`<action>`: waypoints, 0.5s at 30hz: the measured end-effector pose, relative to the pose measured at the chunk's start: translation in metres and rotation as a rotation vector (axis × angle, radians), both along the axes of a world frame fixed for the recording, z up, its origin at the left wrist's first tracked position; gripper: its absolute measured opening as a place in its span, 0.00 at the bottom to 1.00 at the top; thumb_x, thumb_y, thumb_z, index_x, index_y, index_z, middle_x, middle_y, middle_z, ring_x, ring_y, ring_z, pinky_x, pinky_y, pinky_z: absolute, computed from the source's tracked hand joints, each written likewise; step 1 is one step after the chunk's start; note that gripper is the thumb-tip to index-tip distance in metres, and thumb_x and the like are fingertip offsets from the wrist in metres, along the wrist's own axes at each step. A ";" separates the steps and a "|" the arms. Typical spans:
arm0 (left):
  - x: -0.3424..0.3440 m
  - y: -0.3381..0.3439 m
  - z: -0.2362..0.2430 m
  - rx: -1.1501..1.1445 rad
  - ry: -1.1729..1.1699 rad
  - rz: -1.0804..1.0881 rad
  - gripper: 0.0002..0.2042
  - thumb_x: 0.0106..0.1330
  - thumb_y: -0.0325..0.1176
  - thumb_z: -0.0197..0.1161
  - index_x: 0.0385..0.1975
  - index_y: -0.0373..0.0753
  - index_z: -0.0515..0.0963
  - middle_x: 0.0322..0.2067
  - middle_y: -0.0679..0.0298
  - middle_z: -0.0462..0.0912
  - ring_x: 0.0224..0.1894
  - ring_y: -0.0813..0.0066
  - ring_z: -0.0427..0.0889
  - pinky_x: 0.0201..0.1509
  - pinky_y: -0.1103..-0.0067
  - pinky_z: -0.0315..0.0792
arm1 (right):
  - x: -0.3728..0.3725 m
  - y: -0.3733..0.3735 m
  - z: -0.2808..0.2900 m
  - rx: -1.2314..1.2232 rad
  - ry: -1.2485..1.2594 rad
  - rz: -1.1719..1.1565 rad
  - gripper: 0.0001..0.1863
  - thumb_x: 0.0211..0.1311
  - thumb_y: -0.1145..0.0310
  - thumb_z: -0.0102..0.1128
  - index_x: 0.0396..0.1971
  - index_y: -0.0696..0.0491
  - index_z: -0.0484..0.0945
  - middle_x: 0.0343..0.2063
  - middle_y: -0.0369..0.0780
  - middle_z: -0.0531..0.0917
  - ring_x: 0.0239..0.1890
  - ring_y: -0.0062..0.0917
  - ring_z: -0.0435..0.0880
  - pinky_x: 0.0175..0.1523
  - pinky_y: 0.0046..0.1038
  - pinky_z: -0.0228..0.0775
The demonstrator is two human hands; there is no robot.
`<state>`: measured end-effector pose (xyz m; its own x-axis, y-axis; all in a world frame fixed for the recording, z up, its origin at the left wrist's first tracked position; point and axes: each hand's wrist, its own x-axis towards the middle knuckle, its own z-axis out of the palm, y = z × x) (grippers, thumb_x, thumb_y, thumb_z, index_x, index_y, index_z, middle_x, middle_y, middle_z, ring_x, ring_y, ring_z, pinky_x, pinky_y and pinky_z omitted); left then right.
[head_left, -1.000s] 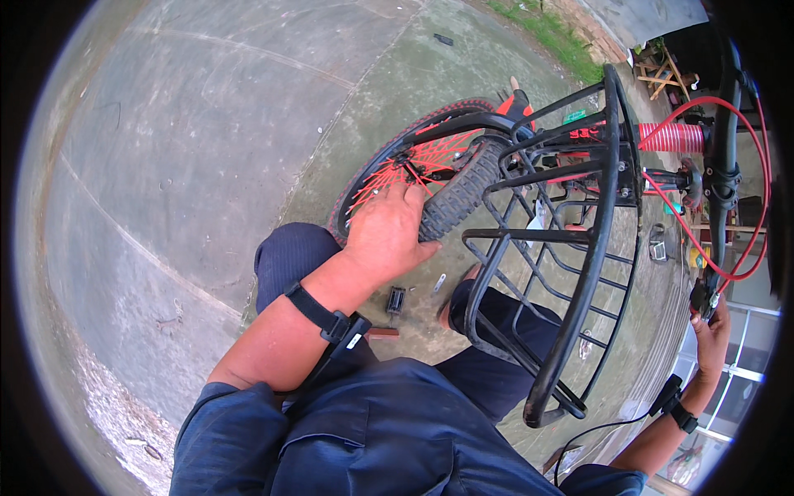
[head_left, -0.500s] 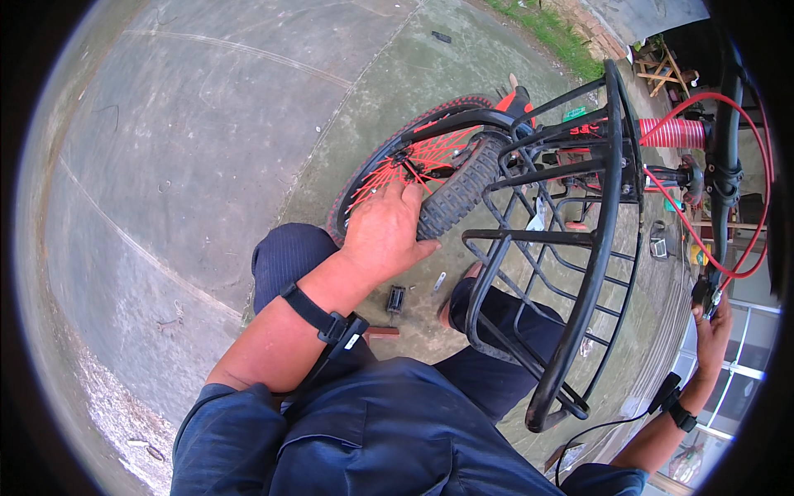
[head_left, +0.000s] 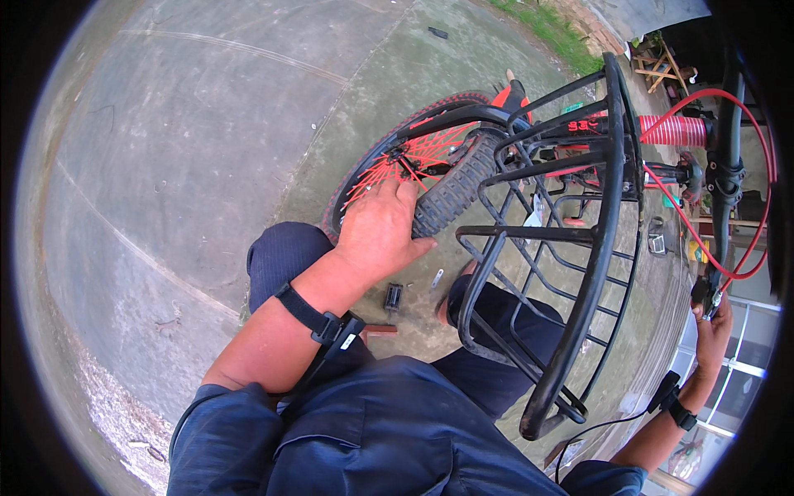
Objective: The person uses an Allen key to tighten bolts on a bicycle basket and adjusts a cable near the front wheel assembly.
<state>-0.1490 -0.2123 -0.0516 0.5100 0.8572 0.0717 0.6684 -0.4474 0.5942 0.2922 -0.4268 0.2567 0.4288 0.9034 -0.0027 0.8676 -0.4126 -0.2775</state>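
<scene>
A bicycle with a black front basket (head_left: 614, 149) stands before me, its handlebar (head_left: 726, 140) at the right. My left hand (head_left: 379, 223) lies with fingers stretched and thumb apart against the knobbly black front tyre (head_left: 453, 192). Its fingertips are beside the red spokes (head_left: 389, 172). At the far right, my right hand (head_left: 713, 335) is closed around the brake lever (head_left: 707, 291) at the handlebar's near end; most of its fingers are hidden. A red cable (head_left: 769, 157) loops out from the handlebar.
On the concrete between my feet lie a black pedal-like block (head_left: 394, 296), a small flat silver piece (head_left: 437, 279) and a reddish brick-like piece (head_left: 380, 330). A dark flat object (head_left: 437, 33) lies farther off. A wooden stand (head_left: 659, 70) is at the upper right.
The view has shifted slightly. My left hand stays at the tyre and my right hand stays on the brake lever; nothing has been let go.
</scene>
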 end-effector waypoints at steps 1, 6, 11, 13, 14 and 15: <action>0.000 0.000 0.001 0.005 0.004 -0.002 0.34 0.44 0.45 0.78 0.50 0.34 0.71 0.43 0.51 0.76 0.46 0.54 0.81 0.50 0.66 0.76 | -0.002 0.001 0.001 -0.012 -0.008 0.002 0.26 0.58 0.68 0.68 0.56 0.60 0.73 0.38 0.33 0.78 0.40 0.18 0.73 0.51 0.23 0.64; 0.000 0.000 0.002 -0.042 0.011 0.014 0.35 0.44 0.46 0.78 0.50 0.35 0.71 0.44 0.50 0.76 0.47 0.52 0.80 0.51 0.65 0.76 | -0.015 0.011 0.001 -0.032 -0.054 0.018 0.25 0.60 0.64 0.69 0.53 0.60 0.74 0.36 0.32 0.78 0.39 0.18 0.72 0.51 0.23 0.64; -0.003 0.003 0.001 -0.082 -0.083 0.005 0.34 0.47 0.47 0.77 0.50 0.34 0.71 0.45 0.49 0.77 0.47 0.51 0.80 0.50 0.64 0.76 | -0.007 0.001 -0.007 0.043 -0.161 0.064 0.28 0.62 0.61 0.68 0.56 0.60 0.72 0.40 0.34 0.79 0.44 0.19 0.74 0.56 0.23 0.63; -0.005 0.008 0.007 -0.134 -0.168 0.043 0.30 0.53 0.44 0.74 0.50 0.33 0.70 0.43 0.49 0.79 0.43 0.53 0.82 0.47 0.66 0.76 | 0.000 -0.007 -0.007 0.054 -0.075 0.041 0.34 0.61 0.58 0.69 0.62 0.61 0.68 0.48 0.37 0.77 0.51 0.22 0.74 0.61 0.26 0.61; -0.006 0.010 0.010 -0.160 -0.210 0.062 0.28 0.55 0.42 0.73 0.50 0.32 0.70 0.41 0.49 0.79 0.42 0.54 0.82 0.45 0.67 0.77 | 0.008 -0.013 -0.009 0.081 -0.024 0.023 0.36 0.61 0.57 0.69 0.63 0.61 0.67 0.51 0.38 0.77 0.53 0.23 0.73 0.62 0.27 0.61; -0.006 0.013 0.009 -0.245 -0.323 0.110 0.25 0.58 0.40 0.70 0.50 0.32 0.70 0.40 0.50 0.80 0.40 0.55 0.82 0.44 0.68 0.76 | 0.018 -0.021 -0.011 0.108 0.027 0.005 0.38 0.60 0.55 0.70 0.64 0.61 0.67 0.53 0.39 0.76 0.54 0.24 0.73 0.63 0.28 0.60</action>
